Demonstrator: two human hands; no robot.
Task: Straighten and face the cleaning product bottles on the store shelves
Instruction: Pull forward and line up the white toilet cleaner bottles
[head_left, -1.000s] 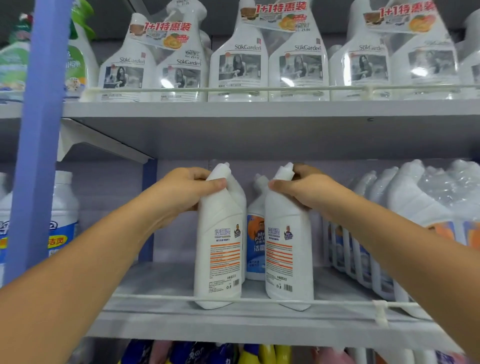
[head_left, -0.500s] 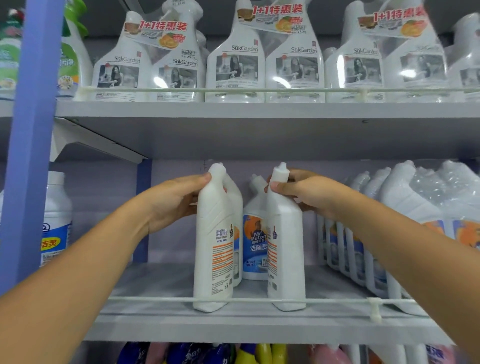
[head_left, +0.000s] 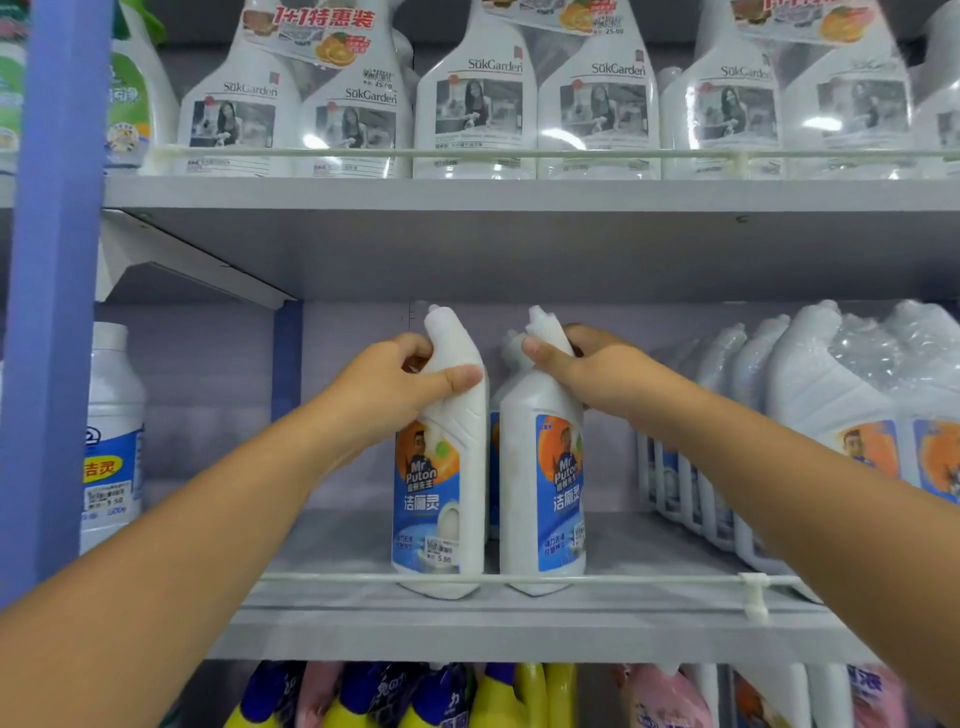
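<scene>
Your left hand (head_left: 387, 384) grips 1 bottle's (head_left: 441, 499) neck, your right hand (head_left: 587, 366) the neighbouring bottle (head_left: 545, 493); labels face you.

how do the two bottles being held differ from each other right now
The left bottle, gripped by the left hand, shows its label almost square on; the right bottle, gripped by the right hand, is turned, its label partly edge-on. Only the left bottle carries a price sticker. Both are white with blue-orange labels, standing behind the shelf rail.

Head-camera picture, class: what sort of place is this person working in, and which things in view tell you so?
Most likely a shop's cleaning-products aisle: tiered shelves with guard rails, many identical spray bottles under promotional tags, and a price sticker on the left-hand bottle.
</scene>
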